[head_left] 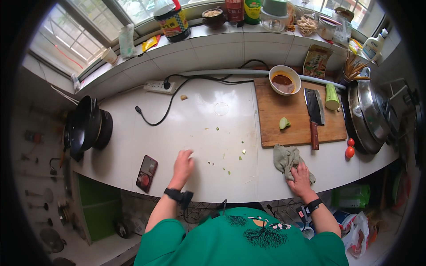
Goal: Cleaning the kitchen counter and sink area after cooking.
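Observation:
My right hand [300, 179] rests on a crumpled grey-green cloth [287, 160], its fingers gripping the near part. The cloth lies at the front edge of a wooden cutting board [271, 136]. My left hand [182, 168] is over the white countertop [199, 109], slightly blurred, with nothing visible in it. Green vegetable scraps [240, 158] are scattered on the counter between my hands. On the board are a cleaver [314, 113] with a wooden handle, a cut green vegetable stalk [331, 97], a small green end piece [284, 123] and a white bowl [285, 81] of dark reddish-brown sauce.
A smartphone [146, 173] lies left of my left hand. Behind are a power strip [160, 86] and a loose black cord [173, 106]. A black wok [85, 124] stands at left, metal pans [369, 113] at right. Two small tomatoes [349, 152] sit beside the board.

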Motion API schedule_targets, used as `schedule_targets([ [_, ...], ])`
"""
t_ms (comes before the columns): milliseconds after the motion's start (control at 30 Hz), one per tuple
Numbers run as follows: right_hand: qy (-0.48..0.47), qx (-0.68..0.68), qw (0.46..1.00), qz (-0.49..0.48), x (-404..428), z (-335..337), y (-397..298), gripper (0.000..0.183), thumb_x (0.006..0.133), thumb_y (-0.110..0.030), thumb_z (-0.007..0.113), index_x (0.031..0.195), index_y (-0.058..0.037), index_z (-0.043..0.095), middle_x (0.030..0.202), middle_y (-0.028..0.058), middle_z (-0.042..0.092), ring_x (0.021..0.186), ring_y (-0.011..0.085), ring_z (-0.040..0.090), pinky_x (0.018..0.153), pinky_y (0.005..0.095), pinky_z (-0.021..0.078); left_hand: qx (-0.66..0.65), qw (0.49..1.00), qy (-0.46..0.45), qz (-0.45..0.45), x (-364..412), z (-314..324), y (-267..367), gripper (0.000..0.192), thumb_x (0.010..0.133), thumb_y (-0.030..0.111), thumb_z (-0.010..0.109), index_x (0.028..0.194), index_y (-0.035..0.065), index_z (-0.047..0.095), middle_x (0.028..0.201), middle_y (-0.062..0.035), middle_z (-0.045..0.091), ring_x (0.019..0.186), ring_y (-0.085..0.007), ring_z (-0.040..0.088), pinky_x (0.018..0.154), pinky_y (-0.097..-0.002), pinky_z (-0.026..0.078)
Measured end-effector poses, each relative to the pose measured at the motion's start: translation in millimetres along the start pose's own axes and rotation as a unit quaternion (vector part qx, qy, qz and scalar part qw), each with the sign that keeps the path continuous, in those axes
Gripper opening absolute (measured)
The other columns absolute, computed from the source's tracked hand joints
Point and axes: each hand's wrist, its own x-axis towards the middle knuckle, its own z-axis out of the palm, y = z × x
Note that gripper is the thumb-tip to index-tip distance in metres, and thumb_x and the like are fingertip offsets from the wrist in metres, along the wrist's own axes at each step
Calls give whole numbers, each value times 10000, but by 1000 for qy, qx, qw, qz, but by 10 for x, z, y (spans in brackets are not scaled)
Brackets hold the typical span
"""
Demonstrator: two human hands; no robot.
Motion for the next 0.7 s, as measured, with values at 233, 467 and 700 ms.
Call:
schedule_targets([
  [233, 15, -9, 1000, -23, -26, 45, 31, 546, 676, -276, 597, 1141, -44, 427, 1220, 237, 316, 1165, 438, 261, 978, 515, 208, 220, 955, 43, -193, -819, -652, -1058, 82, 778, 83, 482, 844, 64, 528, 850, -152, 513, 839, -344, 494, 714, -416, 421],
  [467, 6, 11, 1000, -23, 5, 74, 11, 535, 684, -289, 589, 1143, -59, 439, 1245, 225, 315, 1180, 422, 254, 988, 512, 193, 320, 921, 65, -214, -781, -788, -1280, 162, 766, 22, 442, 925, 36, 470, 969, -167, 457, 958, -377, 418, 757, -471, 398],
  [700, 25, 3, 1000, 7, 12, 180, -91, 548, 703, -273, 580, 1175, -44, 423, 1231, 229, 327, 1185, 429, 247, 990, 521, 186, 338, 915, 51, -214, -789, -915, -1438, 201, 763, 49, 457, 963, 61, 472, 988, -132, 458, 962, -356, 429, 753, -487, 413],
])
